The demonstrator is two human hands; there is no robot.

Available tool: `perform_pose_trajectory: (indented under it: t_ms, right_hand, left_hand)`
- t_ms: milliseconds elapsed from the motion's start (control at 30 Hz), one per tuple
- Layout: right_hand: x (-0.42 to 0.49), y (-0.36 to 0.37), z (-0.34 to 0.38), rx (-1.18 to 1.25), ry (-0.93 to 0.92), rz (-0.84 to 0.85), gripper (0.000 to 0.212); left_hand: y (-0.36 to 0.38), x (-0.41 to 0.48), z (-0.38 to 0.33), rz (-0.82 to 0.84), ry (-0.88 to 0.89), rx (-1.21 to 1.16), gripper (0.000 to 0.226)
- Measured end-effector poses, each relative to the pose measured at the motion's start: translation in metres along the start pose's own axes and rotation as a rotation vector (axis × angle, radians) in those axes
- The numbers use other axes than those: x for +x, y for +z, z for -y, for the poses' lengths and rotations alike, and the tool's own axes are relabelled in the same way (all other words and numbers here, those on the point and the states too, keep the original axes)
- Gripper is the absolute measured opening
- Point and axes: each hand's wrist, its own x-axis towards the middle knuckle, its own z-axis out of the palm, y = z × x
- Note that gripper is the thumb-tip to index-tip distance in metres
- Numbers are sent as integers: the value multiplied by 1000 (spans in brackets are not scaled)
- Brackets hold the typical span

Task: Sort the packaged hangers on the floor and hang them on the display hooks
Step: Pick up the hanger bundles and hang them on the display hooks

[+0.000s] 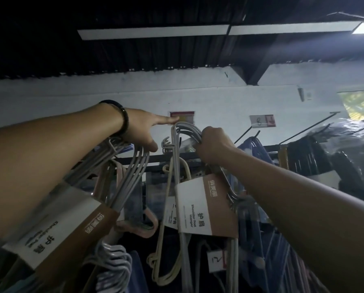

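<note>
My right hand (211, 145) grips the hook ends of a grey hanger pack (204, 208) with a brown and white paper sleeve. Its hooks (184, 129) are raised level with the red and yellow price tag (182, 117) at the tip of a display hook. My left hand (144, 129) reaches up with straight fingers, the fingertips touching that tag. A second sleeved grey hanger pack (56, 227) hangs under my left forearm; what holds it there is hidden.
Cream hangers (170, 208) and pink hangers (138, 226) hang from the black rail (251, 148). Another price tag (262, 121) and long display hooks (310, 127) lie to the right, beside black bagged goods (335, 157). A low dark ceiling is overhead.
</note>
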Motion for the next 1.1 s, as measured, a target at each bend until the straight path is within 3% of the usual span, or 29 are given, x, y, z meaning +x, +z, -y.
perform_pose_trajectory:
  t_ms: [433, 667, 867, 1100]
  right_hand:
    - [22, 36, 8, -32, -27, -64, 13]
    - [35, 59, 10, 20, 47, -36, 10]
    - [50, 81, 32, 84, 73, -134, 17]
    - [44, 147, -6, 70, 223, -128, 22]
  left_hand:
    - [8, 16, 8, -6, -46, -43, 104]
    - [6, 15, 2, 2, -46, 5, 106]
    - [4, 21, -5, -33, -91, 61, 113]
    - [2, 23, -15, 24, -41, -24, 100]
